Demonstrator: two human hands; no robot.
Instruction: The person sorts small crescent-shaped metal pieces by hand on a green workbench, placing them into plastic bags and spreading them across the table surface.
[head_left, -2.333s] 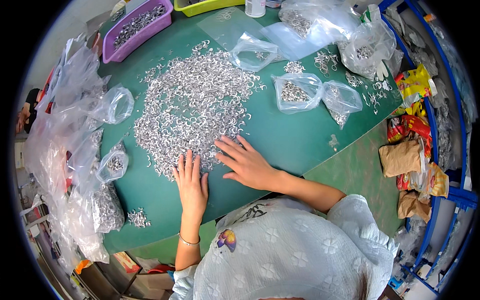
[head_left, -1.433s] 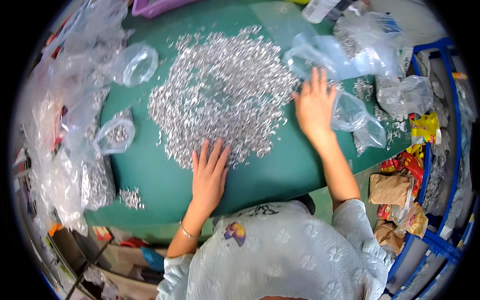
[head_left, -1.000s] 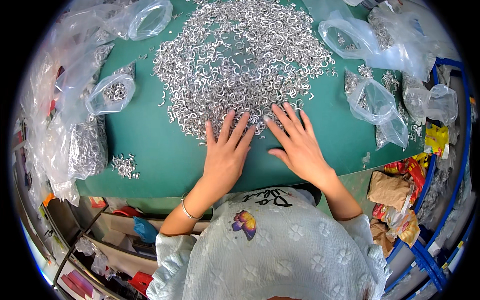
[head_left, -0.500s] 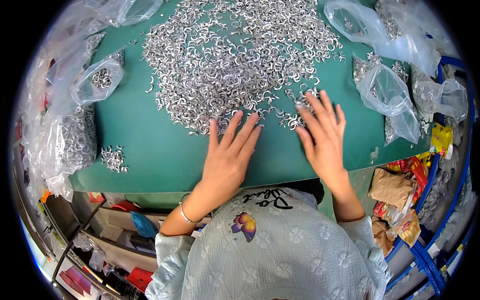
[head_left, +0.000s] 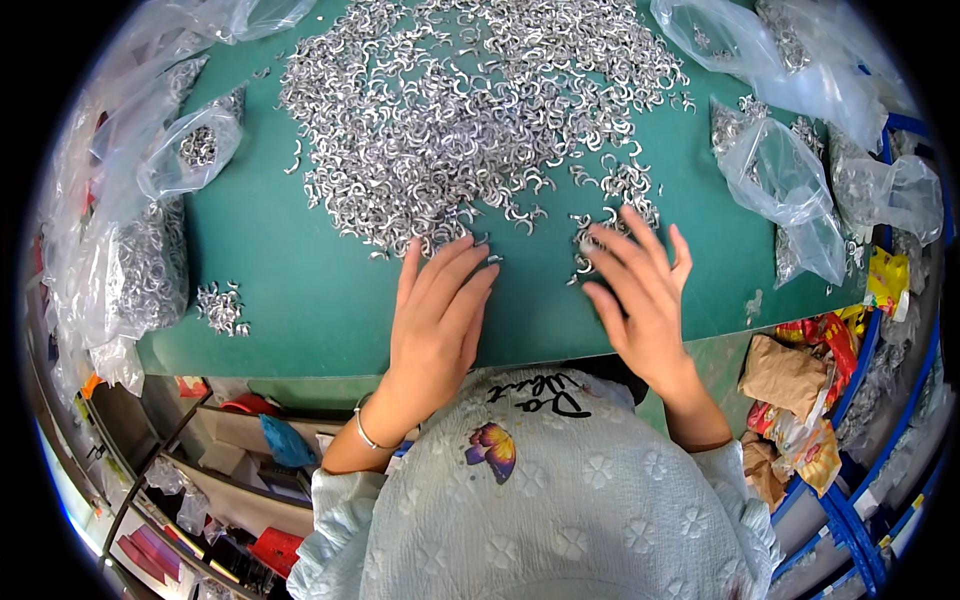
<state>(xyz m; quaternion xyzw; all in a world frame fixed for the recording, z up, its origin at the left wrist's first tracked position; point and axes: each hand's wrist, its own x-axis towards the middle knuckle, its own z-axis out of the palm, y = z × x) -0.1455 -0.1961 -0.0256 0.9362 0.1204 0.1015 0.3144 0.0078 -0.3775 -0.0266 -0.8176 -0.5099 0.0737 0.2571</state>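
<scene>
A wide heap of small silvery, crescent-shaped metal pieces [head_left: 430, 150] covers the far middle of the green tabletop [head_left: 250, 290]. My left hand [head_left: 430, 320] rests palm down at the heap's near edge. Its fingers are stretched out, with the tips among the closest pieces, and one loose piece [head_left: 494, 259] lies beside them. To the right, my right hand [head_left: 643, 300] is spread over a smaller cluster of pieces [head_left: 628, 182], its fingertips at the cluster's near side. Neither hand visibly grips a piece, though the area under the fingers is hidden.
Clear plastic bags of metal pieces stand along the left [head_left: 150, 265] and right [head_left: 775, 180] sides. A small separate pile [head_left: 221, 308] sits near the front left. Below the right edge are brown paper [head_left: 783, 375] and blue metal rails [head_left: 855, 535]; shelving [head_left: 240, 480] is lower left.
My left hand has shifted left and slightly toward me. My right hand has drawn a little nearer, and the gap between the small cluster and the heap looks wider.
</scene>
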